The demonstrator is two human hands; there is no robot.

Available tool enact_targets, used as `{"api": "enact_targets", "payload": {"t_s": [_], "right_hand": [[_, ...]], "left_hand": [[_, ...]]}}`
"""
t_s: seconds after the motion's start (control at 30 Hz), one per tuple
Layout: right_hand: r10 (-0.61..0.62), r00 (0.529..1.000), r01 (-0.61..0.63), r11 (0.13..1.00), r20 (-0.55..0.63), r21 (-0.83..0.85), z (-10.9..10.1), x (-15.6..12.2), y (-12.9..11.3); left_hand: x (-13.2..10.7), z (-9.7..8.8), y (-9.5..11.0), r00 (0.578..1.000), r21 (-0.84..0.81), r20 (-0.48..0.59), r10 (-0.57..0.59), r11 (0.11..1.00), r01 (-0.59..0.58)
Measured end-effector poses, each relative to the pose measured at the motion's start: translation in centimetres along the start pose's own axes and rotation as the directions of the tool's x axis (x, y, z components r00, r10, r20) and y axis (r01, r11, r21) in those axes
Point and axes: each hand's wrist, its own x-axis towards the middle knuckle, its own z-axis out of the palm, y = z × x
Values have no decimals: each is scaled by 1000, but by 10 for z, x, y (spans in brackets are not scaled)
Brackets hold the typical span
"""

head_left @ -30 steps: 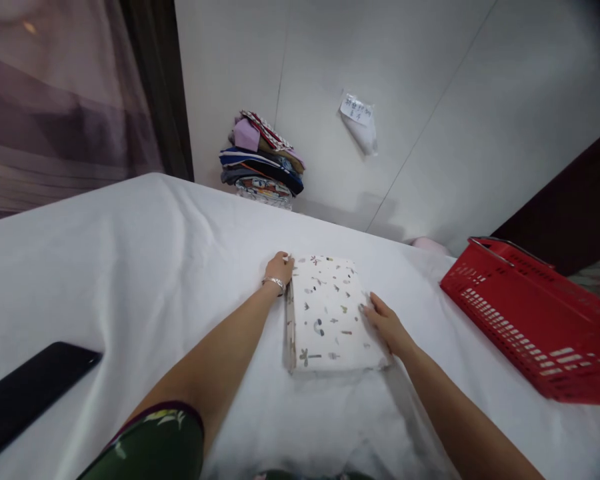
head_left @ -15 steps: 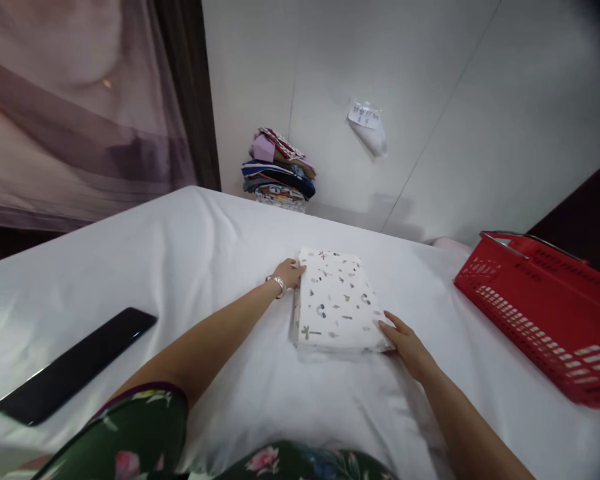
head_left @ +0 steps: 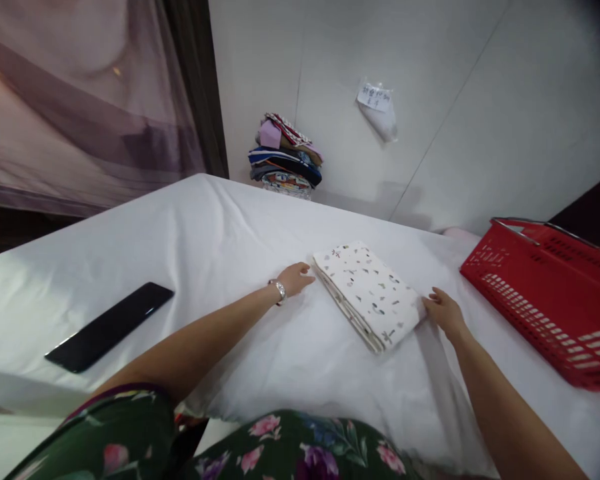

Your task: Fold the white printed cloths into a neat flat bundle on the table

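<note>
A white folded cloth (head_left: 367, 290) printed with small grey and brown motifs lies at an angle on the white-covered surface, its layered folds showing along the near left edge. Just off its far left corner is my left hand (head_left: 295, 279), thumb and forefinger apart with nothing between them. At the cloth's right corner, my right hand (head_left: 444, 312) has its fingers closed on the edge. A sheer, crumpled plastic-like sheet (head_left: 433, 360) trails below my right hand.
A red plastic basket (head_left: 555, 300) stands on the right. To the left lies a flat black glossy object (head_left: 110, 327). Beyond the far edge is a stack of folded clothes (head_left: 286, 160) against the wall, where a paper note (head_left: 375, 97) hangs. A curtain (head_left: 90, 107) covers the upper left.
The cloth has turned and shifted right, its right corner moving with my right hand. My left hand has come away from the cloth's left edge. The camera view has shifted slightly.
</note>
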Motion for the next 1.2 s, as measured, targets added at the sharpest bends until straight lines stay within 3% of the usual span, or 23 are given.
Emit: {"api": "enact_targets", "payload": {"t_s": [0.1, 0.2, 0.3, 0.4, 0.47, 0.53, 0.63, 0.73, 0.97, 1.2], "right_hand": [[-95, 995, 93, 991, -16, -93, 1, -24, -14], [-269, 962, 271, 961, 51, -59, 11, -63, -42], [-428, 880, 438, 899, 207, -5, 22, -101, -63], [-499, 767, 570, 818, 403, -71, 29, -125, -68], [-520, 684, 658, 742, 511, -127, 33, -132, -66], [-522, 646, 705, 687, 558, -174, 35, -135, -62], [-531, 642, 726, 653, 553, -215, 36, -137, -58], [-559, 645, 741, 625, 521, -246, 36, -139, -57], [-577, 635, 764, 564, 514, -313, 41, -143, -61], [-584, 622, 775, 553, 522, -305, 39, -135, -68]], "left_hand": [[2, 1, -2, 991, 148, -71, 113, 984, -101], [8, -1, -1, 964, 312, -118, 238, 930, -192], [17, 0, 3, 898, 469, -130, 420, 824, -317], [29, 5, 6, 820, 597, -50, 570, 675, -432], [37, 8, 5, 796, 641, 42, 604, 595, -485], [43, 11, 2, 800, 648, 120, 588, 564, -512], [48, 13, -5, 813, 650, 152, 562, 563, -511], [51, 12, -7, 795, 680, 143, 590, 525, -512], [56, 4, 2, 680, 669, 293, 672, 364, -648], [53, 9, 4, 589, 605, 369, 719, 296, -739]]}}
